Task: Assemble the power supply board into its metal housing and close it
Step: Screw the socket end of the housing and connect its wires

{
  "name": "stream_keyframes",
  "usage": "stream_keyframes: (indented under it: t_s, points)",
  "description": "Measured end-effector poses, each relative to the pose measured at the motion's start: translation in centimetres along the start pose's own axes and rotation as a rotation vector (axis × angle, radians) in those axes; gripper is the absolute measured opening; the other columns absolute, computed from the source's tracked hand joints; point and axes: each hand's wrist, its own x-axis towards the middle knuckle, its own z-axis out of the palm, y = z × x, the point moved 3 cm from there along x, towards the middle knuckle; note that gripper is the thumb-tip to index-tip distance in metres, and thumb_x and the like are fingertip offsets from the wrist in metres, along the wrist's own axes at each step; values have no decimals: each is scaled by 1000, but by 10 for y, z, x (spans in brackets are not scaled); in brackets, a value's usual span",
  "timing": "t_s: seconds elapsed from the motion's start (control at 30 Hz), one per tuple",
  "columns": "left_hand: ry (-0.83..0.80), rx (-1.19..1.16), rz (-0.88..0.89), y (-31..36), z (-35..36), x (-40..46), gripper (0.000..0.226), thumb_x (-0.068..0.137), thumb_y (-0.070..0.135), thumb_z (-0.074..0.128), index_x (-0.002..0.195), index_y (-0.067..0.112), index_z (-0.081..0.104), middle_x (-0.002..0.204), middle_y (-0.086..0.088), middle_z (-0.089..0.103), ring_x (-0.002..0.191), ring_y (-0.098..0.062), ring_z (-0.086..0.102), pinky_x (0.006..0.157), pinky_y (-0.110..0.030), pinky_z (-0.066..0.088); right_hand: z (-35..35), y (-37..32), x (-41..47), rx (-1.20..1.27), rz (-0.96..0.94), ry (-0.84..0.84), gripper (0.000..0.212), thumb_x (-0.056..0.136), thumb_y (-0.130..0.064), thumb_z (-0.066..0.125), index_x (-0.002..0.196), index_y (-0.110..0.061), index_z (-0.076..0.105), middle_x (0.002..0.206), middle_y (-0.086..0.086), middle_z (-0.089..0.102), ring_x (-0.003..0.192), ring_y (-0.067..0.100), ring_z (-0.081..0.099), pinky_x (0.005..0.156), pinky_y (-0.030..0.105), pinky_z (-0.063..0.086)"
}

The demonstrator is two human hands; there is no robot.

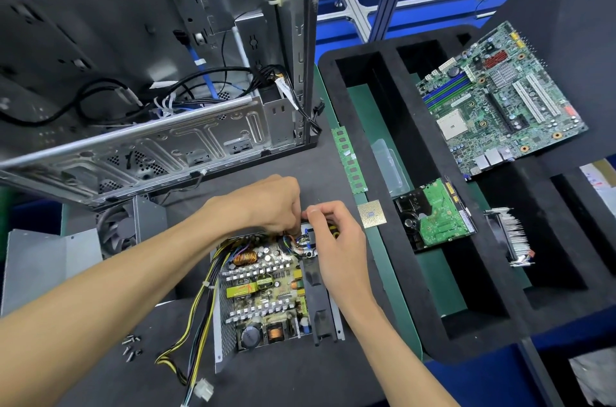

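No brand or label is legible anywhere in the head view. The power supply board (266, 293) sits in its open metal housing (221, 336) just below both sets of fingers; the left hand (270, 203) curls down onto the wire bundle (293, 241) at the board's far end, while the right hand (336, 240) pinches a yellow-and-black screwdriver (334, 230), its tip hidden. Right of the fingers, a black foam tray (433, 240) holds a motherboard (500, 99), hard drive (436, 216) and heatsink (513, 236); loose screws (131, 345) lie nearer, lower left.
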Motion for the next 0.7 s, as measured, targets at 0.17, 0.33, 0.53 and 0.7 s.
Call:
stream_keyframes:
  t_s: [0.17, 0.33, 0.53, 0.7]
  points:
    - [19, -20, 8, 1, -1, -1, 53, 79, -7, 62, 38, 25, 56, 30, 11, 44, 27, -4, 38, 37, -16, 34, 0, -1, -1, -4, -2, -4, 14, 103, -28, 60, 94, -22, 68, 91, -12, 71, 88, 6, 63, 76, 12, 45]
    - [102, 6, 8, -1, 2, -6, 35, 75, -3, 63, 47, 18, 62, 36, 6, 47, 33, -7, 42, 39, -19, 37, 0, -1, -1, 1, -13, -10, 13, 103, -27, 60, 93, -22, 67, 89, -12, 70, 86, 4, 62, 76, 12, 46]
    - [84, -2, -21, -1, 3, -3, 30, 74, -5, 62, 56, 17, 70, 48, -3, 53, 43, -17, 46, 40, -21, 40, 0, 0, -1, 5, -8, -5, 14, 103, -26, 59, 92, -22, 67, 90, -10, 72, 88, 6, 64, 76, 12, 46]
    - [20, -2, -45, -3, 3, 2, 25, 67, -8, 57, 71, 7, 77, 59, -12, 62, 50, -23, 52, 43, -25, 43, 0, 0, -1, -5, -13, -4, 14, 104, -27, 59, 92, -22, 67, 92, -9, 72, 92, 9, 65, 79, 17, 49]
